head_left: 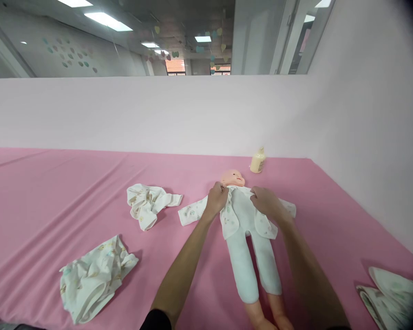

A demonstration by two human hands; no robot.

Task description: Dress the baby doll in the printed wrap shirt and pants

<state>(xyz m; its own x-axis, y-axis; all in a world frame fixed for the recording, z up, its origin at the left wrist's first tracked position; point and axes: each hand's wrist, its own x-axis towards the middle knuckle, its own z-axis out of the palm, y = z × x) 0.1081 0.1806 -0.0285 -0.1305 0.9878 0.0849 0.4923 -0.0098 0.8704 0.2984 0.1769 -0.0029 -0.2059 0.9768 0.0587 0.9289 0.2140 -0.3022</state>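
A baby doll point(232, 177) lies on its back on a pink sheet, its head at the far end and its bare feet towards me. Its body and legs are pale blue-white. An open white printed baby jacket point(230, 221) is on it, with both sleeves spread out sideways and the front panels parted over the chest. My left hand point(217, 198) pinches the jacket's edge near the neck, on the left side. Opposite it, my right hand point(265, 200) has closed fingers at the other front edge, by the doll's shoulder.
A cream pump bottle point(258, 161) stands beyond the doll's head. Crumpled white printed clothes point(151, 204) lie to the left, with another bunched garment point(96, 279) nearer. Folded cloth point(392, 298) sits at the lower right. A white wall point(141, 114) bounds the pink sheet point(179, 302).
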